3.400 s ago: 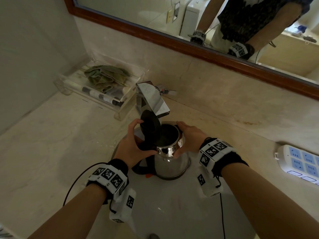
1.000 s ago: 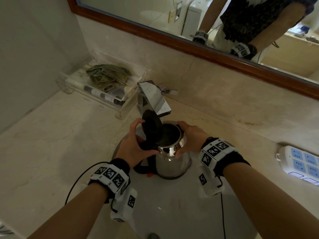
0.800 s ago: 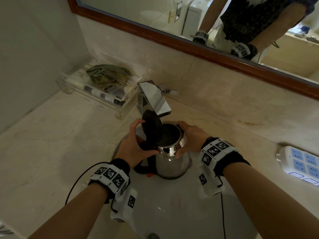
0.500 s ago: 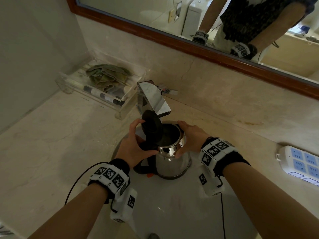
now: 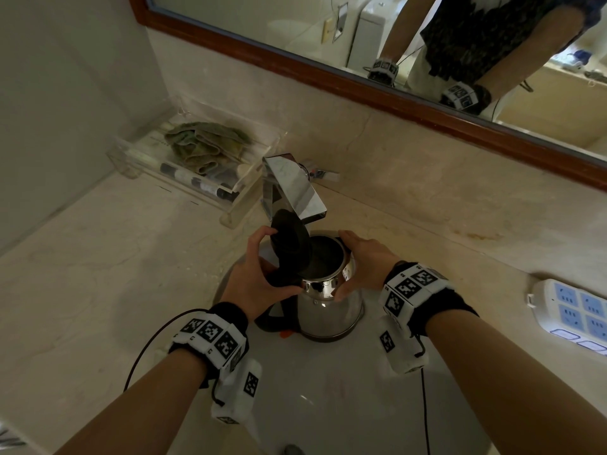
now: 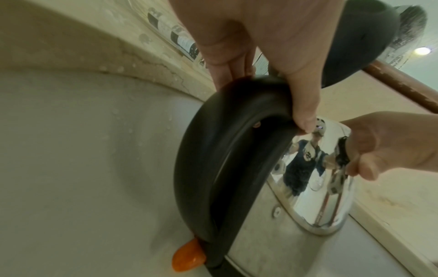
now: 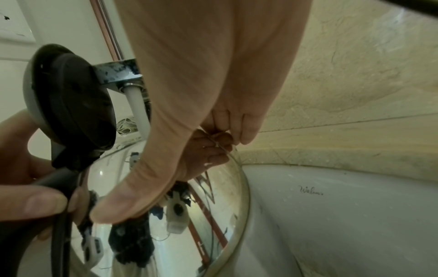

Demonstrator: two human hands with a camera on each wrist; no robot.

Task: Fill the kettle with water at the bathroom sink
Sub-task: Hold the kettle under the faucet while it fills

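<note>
A steel kettle [image 5: 330,307] stands in the white sink basin [image 5: 328,395] under the chrome faucet [image 5: 292,188]. Its black lid [image 5: 290,246] is flipped up. My left hand [image 5: 259,277] grips the top of the black handle [image 6: 225,150], thumb [image 6: 301,93] over it. My right hand [image 5: 359,261] grips the kettle's rim, fingers over the far edge and thumb on the shiny wall [image 7: 166,224]. In the right wrist view a white stream of water [image 7: 138,112] falls from the spout [image 7: 118,73] behind my hand [image 7: 201,93]. The water level inside is hidden.
A clear tray [image 5: 131,159] with a green cloth [image 5: 203,142] and small tubes sits at the back left. A white power strip [image 5: 571,310] lies on the counter at the right. The wood-framed mirror [image 5: 328,77] runs along the back wall. An orange switch [image 6: 188,260] sticks out below the handle.
</note>
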